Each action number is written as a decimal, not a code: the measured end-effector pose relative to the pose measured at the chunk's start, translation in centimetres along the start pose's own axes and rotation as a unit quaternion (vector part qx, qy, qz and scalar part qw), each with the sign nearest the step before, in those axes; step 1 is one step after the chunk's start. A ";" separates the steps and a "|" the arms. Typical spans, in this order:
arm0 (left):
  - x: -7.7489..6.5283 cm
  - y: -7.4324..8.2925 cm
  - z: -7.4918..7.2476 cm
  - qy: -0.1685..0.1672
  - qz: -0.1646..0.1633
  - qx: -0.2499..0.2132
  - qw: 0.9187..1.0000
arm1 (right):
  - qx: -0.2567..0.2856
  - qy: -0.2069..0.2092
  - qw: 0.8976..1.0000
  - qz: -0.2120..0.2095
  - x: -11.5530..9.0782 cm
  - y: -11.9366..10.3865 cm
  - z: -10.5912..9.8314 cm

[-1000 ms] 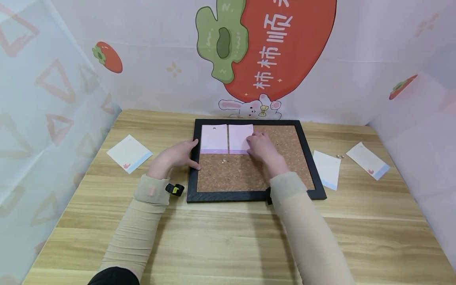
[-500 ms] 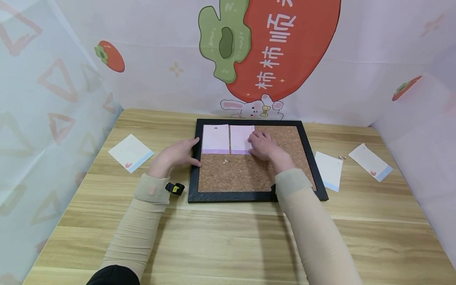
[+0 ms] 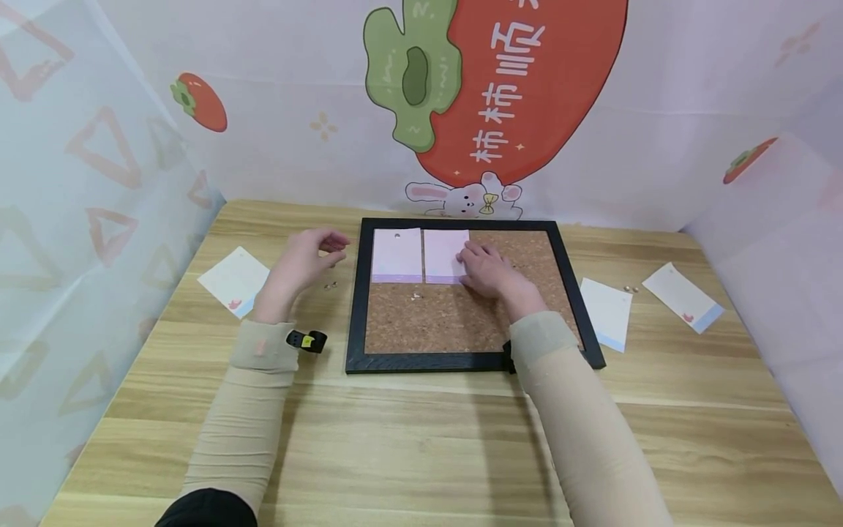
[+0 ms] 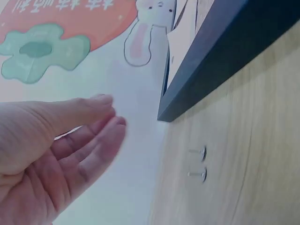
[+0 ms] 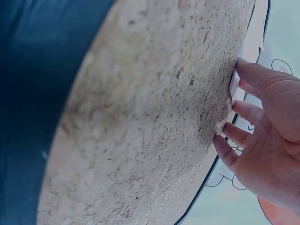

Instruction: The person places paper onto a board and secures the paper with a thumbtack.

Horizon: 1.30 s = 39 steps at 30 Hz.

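A cork board (image 3: 428,326) with a black frame lies on the wooden table. Two lilac-edged note cards lie side by side along its upper left: the left card (image 3: 396,256) has a thumbtack (image 3: 397,236) near its top, and the right card (image 3: 443,256) lies under the fingers of my right hand (image 3: 494,277). That hand rests on the card's right edge and the cork, fingers spread in the right wrist view. My left hand (image 3: 304,262) hovers left of the frame, thumb and fingers bent loosely with nothing between them. Below it two thumbtacks (image 4: 202,153) stand on the table.
A white card (image 3: 230,282) with a blue edge lies at the left. Two more, a near card (image 3: 604,315) and a far card (image 3: 683,296), lie at the right, with small tacks (image 3: 630,290) between them. Small shiny bits (image 3: 416,296) sit on the cork.
My left hand has let go of the frame's left side and moved up and left, uncovering the thumbtacks on the table. The right hand stays on the card.
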<state>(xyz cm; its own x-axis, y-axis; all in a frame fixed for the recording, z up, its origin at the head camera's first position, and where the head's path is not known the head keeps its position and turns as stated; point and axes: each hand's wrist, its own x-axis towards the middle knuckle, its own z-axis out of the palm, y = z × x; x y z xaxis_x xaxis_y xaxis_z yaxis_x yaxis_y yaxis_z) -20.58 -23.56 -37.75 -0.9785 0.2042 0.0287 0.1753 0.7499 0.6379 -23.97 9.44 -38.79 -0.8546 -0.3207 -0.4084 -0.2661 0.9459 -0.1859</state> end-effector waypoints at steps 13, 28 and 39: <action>-1.1 -1.9 -2.0 -0.113 -0.042 0.009 0.993 | 0.008 0.004 1.000 -0.005 -0.2 0.1 0.2; -1.7 -1.8 -1.4 -0.132 -0.057 0.055 0.988 | 0.018 0.005 1.000 -0.005 -0.2 0.4 0.3; -1.2 -2.3 -0.8 -0.129 -0.053 0.077 0.987 | 0.021 0.001 1.000 -0.004 -0.2 0.4 0.2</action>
<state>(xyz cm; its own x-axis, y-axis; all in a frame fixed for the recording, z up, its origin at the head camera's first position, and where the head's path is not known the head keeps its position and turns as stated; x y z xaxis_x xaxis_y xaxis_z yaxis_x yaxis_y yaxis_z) -19.87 -26.05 -38.66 -0.9352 0.2588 -0.2418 0.1075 0.8579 0.5024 -23.80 9.89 -38.97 -0.8537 -0.3280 -0.4044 -0.2544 0.9404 -0.2258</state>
